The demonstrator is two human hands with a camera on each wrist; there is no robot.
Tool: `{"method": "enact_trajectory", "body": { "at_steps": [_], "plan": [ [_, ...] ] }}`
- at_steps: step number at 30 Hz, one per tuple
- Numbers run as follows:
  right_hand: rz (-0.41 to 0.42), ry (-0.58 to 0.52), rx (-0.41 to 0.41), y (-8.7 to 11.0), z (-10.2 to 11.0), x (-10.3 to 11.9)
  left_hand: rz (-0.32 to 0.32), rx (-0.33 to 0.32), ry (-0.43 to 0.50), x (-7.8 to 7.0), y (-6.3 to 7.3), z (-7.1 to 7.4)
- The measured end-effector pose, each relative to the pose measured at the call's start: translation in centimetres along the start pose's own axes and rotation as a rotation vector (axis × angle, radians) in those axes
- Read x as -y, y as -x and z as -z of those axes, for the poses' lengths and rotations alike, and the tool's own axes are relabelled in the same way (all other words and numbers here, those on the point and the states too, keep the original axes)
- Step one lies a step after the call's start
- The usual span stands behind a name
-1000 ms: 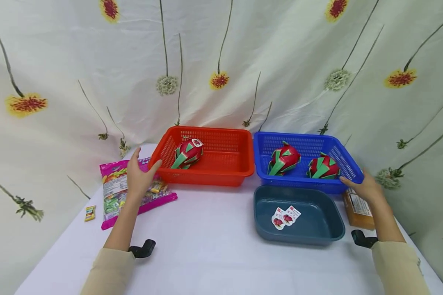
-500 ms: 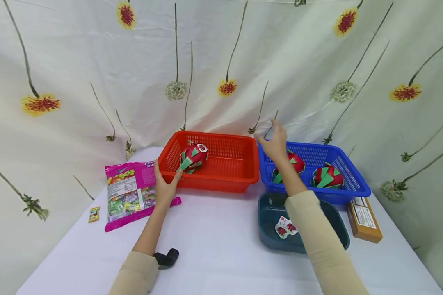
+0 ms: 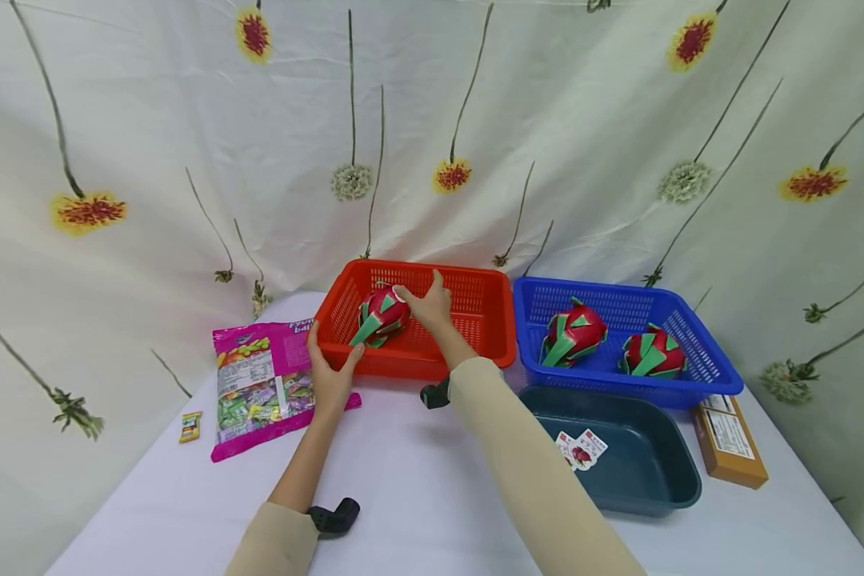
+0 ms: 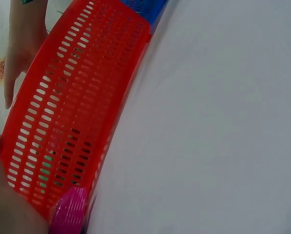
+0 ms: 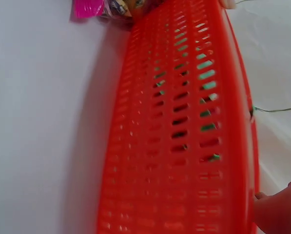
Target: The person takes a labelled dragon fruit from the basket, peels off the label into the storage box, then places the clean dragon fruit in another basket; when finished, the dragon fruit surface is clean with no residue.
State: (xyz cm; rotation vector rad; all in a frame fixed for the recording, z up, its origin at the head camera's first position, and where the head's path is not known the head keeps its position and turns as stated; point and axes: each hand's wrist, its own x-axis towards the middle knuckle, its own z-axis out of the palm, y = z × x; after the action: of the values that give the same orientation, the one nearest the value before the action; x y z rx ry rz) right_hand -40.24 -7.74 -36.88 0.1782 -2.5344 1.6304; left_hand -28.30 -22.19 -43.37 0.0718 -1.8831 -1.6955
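Note:
A red plastic basket holds one toy dragon fruit with green leaves and a round sticker, partly hidden near my thumb. My left hand is at the basket's front left corner, thumb at the front rim and fingers spread along the left side. Over the basket reaches my right hand, thumb close to the dragon fruit and fingers extended; whether it touches the fruit cannot be told. In the left wrist view, the right hand hangs beyond the slotted basket wall. The right wrist view shows the basket's side.
On the right, a blue basket holds two dragon fruits. Before it stands a dark teal tray with printed stickers. An orange-brown box lies beside it. Left are a candy bag and a small candy.
My right hand has left the blue basket's right end and swung left over to the red basket. My left hand has shifted slightly right along the red basket's corner.

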Motion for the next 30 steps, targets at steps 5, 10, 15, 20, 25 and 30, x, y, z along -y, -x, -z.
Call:
{"method": "enact_trajectory", "body": {
  "at_steps": [5,10,15,20,25,30],
  "plan": [
    [-0.024,-0.021,0.064,-0.2,-2.4,0.2,-0.011,-0.013,0.006,-0.4,0.1,0.6],
    [-0.155,-0.092,0.096,-0.4,-4.0,-1.0,0.041,-0.027,-0.031,1.7,0.1,0.7],
    [-0.19,-0.128,0.078,-1.2,-4.4,-1.5,0.003,-0.04,-0.081,3.0,-0.5,0.1],
    [-0.185,-0.145,0.09,-1.4,-4.4,-0.9,-0.038,-0.06,-0.077,3.4,-0.4,0.0],
    [-0.145,-0.135,0.085,-3.4,-5.9,-2.3,-0.031,-0.043,-0.055,1.7,0.3,0.1],
    [-0.1,-0.109,0.116,-9.6,-10.5,-8.8,-0.055,-0.035,-0.033,-0.2,1.0,0.2]
  ]
}}
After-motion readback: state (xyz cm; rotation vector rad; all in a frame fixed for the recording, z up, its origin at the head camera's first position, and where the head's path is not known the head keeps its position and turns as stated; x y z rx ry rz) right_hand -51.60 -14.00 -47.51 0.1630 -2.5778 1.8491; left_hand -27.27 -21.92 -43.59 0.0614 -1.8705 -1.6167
